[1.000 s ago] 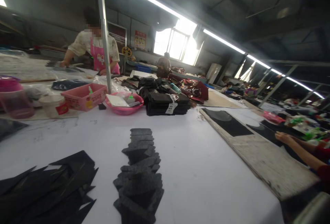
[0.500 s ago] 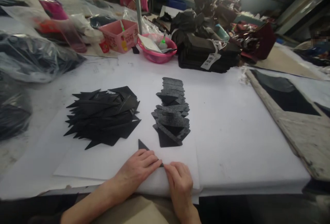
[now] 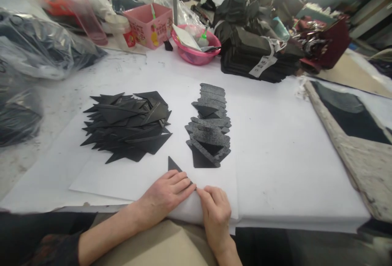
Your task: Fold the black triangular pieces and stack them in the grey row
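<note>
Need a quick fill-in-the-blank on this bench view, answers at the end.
1. The hand lying across the black piece is the ____ one.
2. In view, the overlapping row lies to the ____ of the jagged pile.
3. The basin, between the box and the bundle, is coloured ____.

Missing words: left; right; pink.

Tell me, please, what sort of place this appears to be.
Probably a leather or fabric goods workshop: a pile of pointed black pieces and an overlapping row of dark pieces lie on the white-covered worktable, with a tied, tagged black bundle behind.
</note>
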{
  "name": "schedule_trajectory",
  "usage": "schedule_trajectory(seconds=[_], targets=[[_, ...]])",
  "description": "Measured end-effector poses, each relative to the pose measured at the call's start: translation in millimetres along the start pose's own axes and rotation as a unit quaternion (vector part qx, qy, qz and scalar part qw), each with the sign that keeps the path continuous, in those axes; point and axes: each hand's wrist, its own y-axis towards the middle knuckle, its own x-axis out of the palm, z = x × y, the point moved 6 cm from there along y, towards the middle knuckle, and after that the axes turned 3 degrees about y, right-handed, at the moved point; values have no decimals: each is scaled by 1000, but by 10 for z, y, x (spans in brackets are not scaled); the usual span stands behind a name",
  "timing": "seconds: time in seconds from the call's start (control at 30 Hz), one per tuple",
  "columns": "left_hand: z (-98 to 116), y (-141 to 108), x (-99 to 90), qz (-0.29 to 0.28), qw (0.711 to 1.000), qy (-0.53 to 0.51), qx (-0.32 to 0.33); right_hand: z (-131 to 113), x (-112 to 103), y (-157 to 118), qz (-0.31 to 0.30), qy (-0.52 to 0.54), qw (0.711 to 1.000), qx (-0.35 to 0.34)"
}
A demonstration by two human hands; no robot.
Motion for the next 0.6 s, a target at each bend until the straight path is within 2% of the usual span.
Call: schedule_trajectory(seconds=[0.2,0.43,0.6], targets=[[54,-3,-23,9,1000,26,-8,-4,-6,0,-11,5,1000,0],[58,-20,1,-3,1000,22,-5,55,-33,-35,-4,41,998,41],[51,-35,16,-4,1000,21,-7,27,-36,-31,-2,27,999,20]])
